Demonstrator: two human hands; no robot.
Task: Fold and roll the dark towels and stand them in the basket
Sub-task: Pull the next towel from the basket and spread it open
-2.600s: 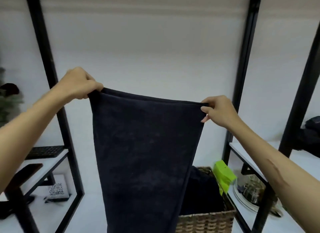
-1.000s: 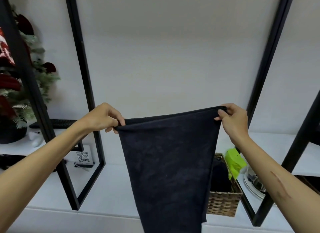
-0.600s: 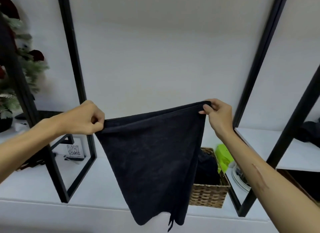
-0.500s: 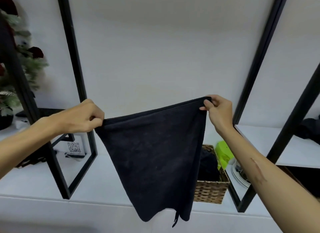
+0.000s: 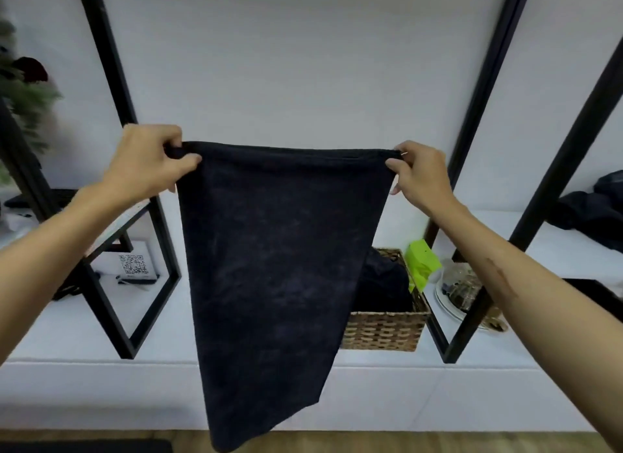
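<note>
A dark towel (image 5: 269, 267) hangs folded in front of me, its top edge stretched level between both hands. My left hand (image 5: 148, 162) grips the top left corner, and my right hand (image 5: 421, 172) pinches the top right corner. Behind the towel's right side a wicker basket (image 5: 384, 331) stands on the white shelf, with another dark towel (image 5: 384, 284) inside it. The towel's lower end tapers and hangs below the shelf's front edge.
Black metal frame posts (image 5: 472, 115) rise left and right of the towel. A lime green box (image 5: 421, 263) and a glass jar on a plate (image 5: 462, 284) sit right of the basket. Dark cloth (image 5: 593, 213) lies far right; a QR-code card (image 5: 133, 265) stands at left.
The towel's top edge has levelled out and both hands moved slightly apart. The towel hangs straighter and longer than half a second ago. My view tilted down, showing the floor.
</note>
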